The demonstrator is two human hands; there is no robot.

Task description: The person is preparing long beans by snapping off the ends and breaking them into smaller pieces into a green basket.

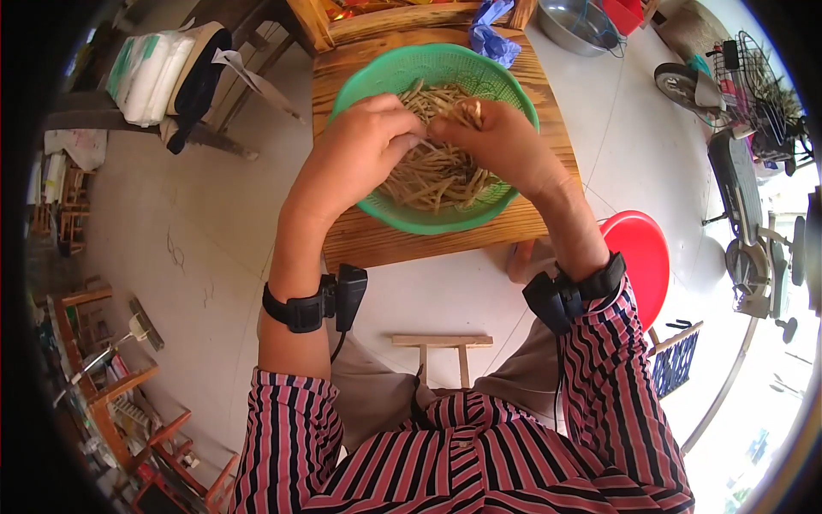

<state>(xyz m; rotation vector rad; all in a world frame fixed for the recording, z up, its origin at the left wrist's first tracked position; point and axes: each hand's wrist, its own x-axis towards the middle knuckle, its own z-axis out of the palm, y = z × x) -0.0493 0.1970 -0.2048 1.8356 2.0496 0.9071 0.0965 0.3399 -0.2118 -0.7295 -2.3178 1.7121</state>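
A green plastic colander basket [411, 221] rests on a wooden chair seat [385, 247] in front of me. Many thin, dry, pale brown pods or stalks [437, 183] lie in it. Over the basket's left part, my left hand [369, 144] pinches the end of a thin pale piece between thumb and forefinger. My right hand [498, 141] is close beside it over the right part, its fingers curled round several of the pale brown pieces. The fingertips of both hands nearly meet above the pile. Crumpled blue plastic [494, 45] lies behind the basket.
A red round stool or basin [636, 270] is right of the chair, near my right forearm. A metal basin [571, 29] stands on the floor at the back right. At the left, a dark bench [90, 112] bears folded cloth and packages. A scooter [738, 186] stands at the far right.
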